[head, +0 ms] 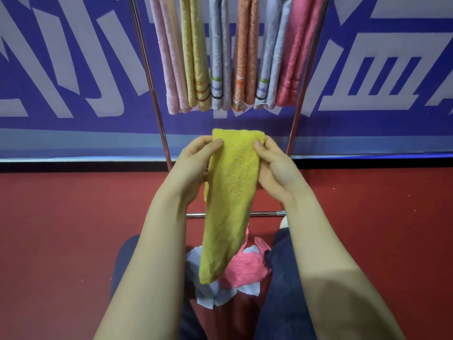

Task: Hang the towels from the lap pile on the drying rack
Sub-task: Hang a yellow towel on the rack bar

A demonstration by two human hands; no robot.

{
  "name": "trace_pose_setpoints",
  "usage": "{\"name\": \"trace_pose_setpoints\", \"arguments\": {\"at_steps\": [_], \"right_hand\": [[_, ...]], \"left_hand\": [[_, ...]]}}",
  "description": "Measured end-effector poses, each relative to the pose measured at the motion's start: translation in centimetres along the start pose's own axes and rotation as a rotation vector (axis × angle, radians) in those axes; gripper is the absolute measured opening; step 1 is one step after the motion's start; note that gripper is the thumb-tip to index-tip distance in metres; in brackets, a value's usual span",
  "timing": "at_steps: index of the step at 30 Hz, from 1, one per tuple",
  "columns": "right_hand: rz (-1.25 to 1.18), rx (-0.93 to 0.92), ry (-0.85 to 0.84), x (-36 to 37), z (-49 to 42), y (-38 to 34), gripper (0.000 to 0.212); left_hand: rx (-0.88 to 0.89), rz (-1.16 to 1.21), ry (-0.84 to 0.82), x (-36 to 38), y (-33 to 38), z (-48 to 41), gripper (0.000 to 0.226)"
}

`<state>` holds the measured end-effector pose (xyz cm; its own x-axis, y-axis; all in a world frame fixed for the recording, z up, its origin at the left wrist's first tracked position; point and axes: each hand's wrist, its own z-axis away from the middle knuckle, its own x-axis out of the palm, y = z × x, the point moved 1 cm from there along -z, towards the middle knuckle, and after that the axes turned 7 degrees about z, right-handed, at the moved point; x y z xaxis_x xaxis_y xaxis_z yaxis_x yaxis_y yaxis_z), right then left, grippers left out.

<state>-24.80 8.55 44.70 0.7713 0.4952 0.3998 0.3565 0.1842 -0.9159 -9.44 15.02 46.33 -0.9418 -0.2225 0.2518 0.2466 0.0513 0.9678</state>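
a nubbly yellow towel [230, 197] hangs as a long tapering strip between both hands, top edge level, narrow tip drooping over the lap pile [245, 268] of crumpled pink terry and pale blue cloth, which lies between dark blue trouser legs [284, 285]. the left hand [196, 163] and right hand [274, 165] each pinch an upper corner, thumb in front, fingers curled behind. ahead, the chrome drying rack [152, 77] carries six folded towels [220, 57] side by side: pale pink, yellow, grey, orange, grey, deep pink.
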Motion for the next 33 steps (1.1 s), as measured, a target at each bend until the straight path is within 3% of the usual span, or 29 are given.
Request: {"name": "trace_pose_setpoints", "arguments": {"at_steps": [4,9,11,13,16,19,24,28,33], "right_hand": [[-0.096,-0.032,-0.034,0.2,0.4,0.2,0.011],[-0.105,-0.014,-0.056,0.4,0.8,0.2,0.037],[-0.041,0.012,0.004,0.5,0.5,0.3,0.034],[-0.024,0.042,0.071,0.4,0.2,0.4,0.022],[-0.158,0.196,0.098,0.6,0.1,0.9,0.036],[-0.155,0.367,0.102,0.8,0.0,1.6,0.053],[-0.122,0.367,0.14,0.4,-0.5,2.2,0.023],[-0.179,0.301,0.085,0.6,-0.4,2.0,0.024],[-0.253,0.301,0.032,1.0,0.1,1.6,0.058]], "left_hand": [[0.0,-0.073,-0.01,-0.3,-0.1,0.0,0.019],[0.014,0.027,-0.028,-0.5,-0.6,-0.3,0.023],[-0.024,0.015,-0.012,-0.4,-1.1,-0.5,0.019],[-0.121,-0.036,-0.037,-0.4,-1.8,-0.8,0.035],[-0.269,-0.089,-0.095,-0.1,-2.6,-0.7,0.059],[-0.314,-0.149,-0.028,0.0,-2.8,-0.8,0.066],[-0.352,-0.222,-0.019,-0.6,-3.1,-0.7,0.074],[-0.27,-0.158,-0.088,-0.5,-2.4,-0.7,0.078],[-0.221,-0.014,-0.119,-0.1,-1.7,-0.6,0.072]]}}
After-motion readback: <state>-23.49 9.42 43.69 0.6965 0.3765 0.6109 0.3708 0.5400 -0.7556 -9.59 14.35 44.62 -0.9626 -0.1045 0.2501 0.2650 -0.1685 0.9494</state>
